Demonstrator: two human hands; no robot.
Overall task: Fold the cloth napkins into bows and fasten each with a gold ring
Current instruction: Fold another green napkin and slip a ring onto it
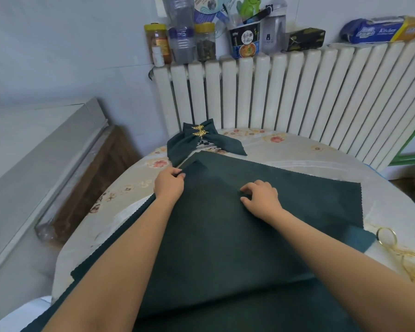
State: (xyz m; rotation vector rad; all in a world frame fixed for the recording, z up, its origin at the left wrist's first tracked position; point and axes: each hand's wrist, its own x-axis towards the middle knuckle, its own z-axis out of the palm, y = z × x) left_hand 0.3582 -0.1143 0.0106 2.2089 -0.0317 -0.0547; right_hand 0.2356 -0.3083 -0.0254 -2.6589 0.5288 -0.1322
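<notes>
A dark green napkin (225, 224) is lying spread flat across the middle of the round table (309, 159), its pinked edges showing along the far and right sides. More of the same green cloth is lying under it, sticking out at the right edge and toward the near edge of the table.

The left hand (169, 183) is pinching the napkin's far left corner, fingers and thumb curled round the folded-over tip. The right hand (261, 196) is resting on the cloth near its middle, fingers bent and thumb drawn in, nipping a small bit of fabric; how firmly it is gripping is hard to tell. Both bare forearms are reaching in over the napkin from the near side.

Just beyond the pinched corner a finished bow (201, 142) is sitting at the far edge of the table, cinched at its centre by a gold ring (199, 131) with leaf ornaments. Its lower tails are touching the far edge of the flat napkin.

At the right edge of the table, spare rings (388, 236) are lying loose on the floral tablecloth, beside the protruding cloth.

Behind the table a white radiator (297, 92) is standing against the wall, with jars (158, 43), bottles, a noodle cup (244, 41) and a wrapped packet (383, 29) lined up on top.
</notes>
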